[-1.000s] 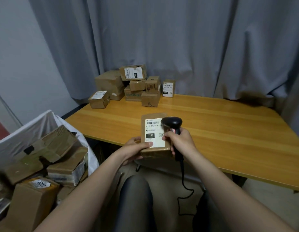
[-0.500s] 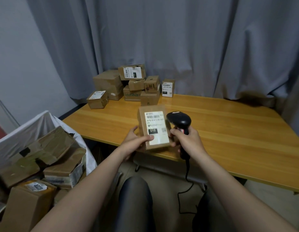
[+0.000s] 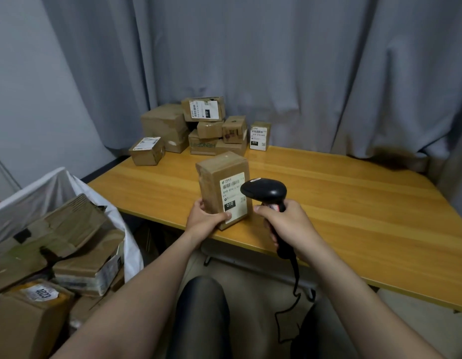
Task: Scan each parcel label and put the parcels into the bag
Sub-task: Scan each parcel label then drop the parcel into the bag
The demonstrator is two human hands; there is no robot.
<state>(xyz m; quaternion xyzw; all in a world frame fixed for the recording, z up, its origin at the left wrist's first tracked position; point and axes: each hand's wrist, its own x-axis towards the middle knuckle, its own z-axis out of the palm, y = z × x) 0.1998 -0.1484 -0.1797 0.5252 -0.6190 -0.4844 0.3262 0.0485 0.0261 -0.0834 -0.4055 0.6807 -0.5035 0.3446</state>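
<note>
Left hand point(image 3: 208, 219) grips the lower left corner of a brown cardboard parcel point(image 3: 221, 189), thumb on the label face, fingers wrapped behind. Parcel stands upright at the near edge of the wooden surface point(image 3: 354, 203); white shipping label point(image 3: 233, 196) with barcode and a black "010" block faces the camera. Right hand point(image 3: 287, 226) is curled round the handle of a black barcode scanner point(image 3: 265, 191), whose head sits just right of the label, overlapping its right edge; the cable point(image 3: 293, 286) hangs down below the surface edge. More cardboard parcels point(image 3: 199, 130) stacked at the far left corner of the surface, against the grey curtain point(image 3: 276, 60). White bag point(image 3: 56, 182) on the near left, beside the surface, open and holding several crumpled boxes point(image 3: 61, 242), one marked "4023". Person's knees visible at the bottom centre.
</note>
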